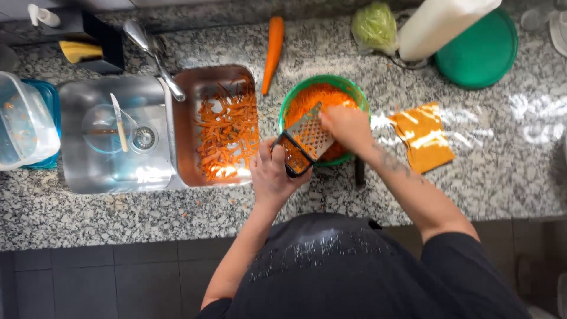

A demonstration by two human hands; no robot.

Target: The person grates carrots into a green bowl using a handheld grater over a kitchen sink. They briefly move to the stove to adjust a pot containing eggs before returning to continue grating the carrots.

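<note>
My left hand (273, 172) grips the black handle end of a flat metal grater (308, 139), which leans over a green bowl (286, 105) of shredded carrot. My right hand (348, 125) presses against the grater's upper face, its fingers closed on something hidden, probably a carrot piece. Orange shreds fill the bowl under the grater. A whole carrot (273, 50) lies on the granite counter just behind the bowl.
Left of the bowl a sink basin holds a tray (184, 118) of carrot peels, with a tap above. The other basin (77, 171) holds a glass and knife. An orange cloth (424, 137), green lid (479, 53), white roll and bagged greens (374, 25) lie at right.
</note>
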